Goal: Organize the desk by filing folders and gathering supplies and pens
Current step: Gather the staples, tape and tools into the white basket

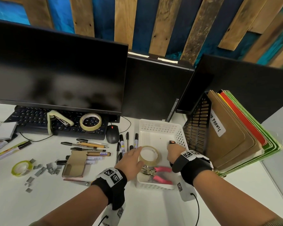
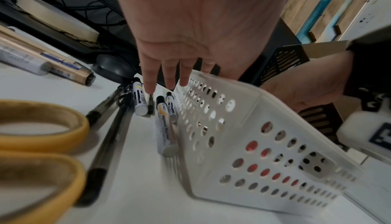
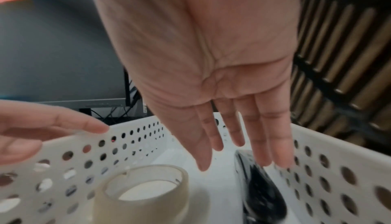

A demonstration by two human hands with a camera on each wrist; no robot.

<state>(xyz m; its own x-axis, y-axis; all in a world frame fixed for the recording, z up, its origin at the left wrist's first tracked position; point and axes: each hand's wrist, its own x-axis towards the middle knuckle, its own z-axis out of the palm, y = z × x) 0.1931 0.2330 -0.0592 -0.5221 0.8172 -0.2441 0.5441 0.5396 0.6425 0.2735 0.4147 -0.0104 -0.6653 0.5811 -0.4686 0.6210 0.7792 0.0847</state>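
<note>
A white perforated basket stands on the desk right of centre. In it lie a clear tape roll, a pink-handled tool and a black item. My right hand hovers open inside the basket, fingers straight just above the black item. My left hand is open at the basket's left rim, fingertips pointing down at the markers beside it. Folders stand in a black mesh file holder.
Loose pens, a cardboard box, scattered staples, a yellow-green tape roll and scissors lie left of the basket. On the keyboard rest a stapler and a tape roll. A mouse sits nearby.
</note>
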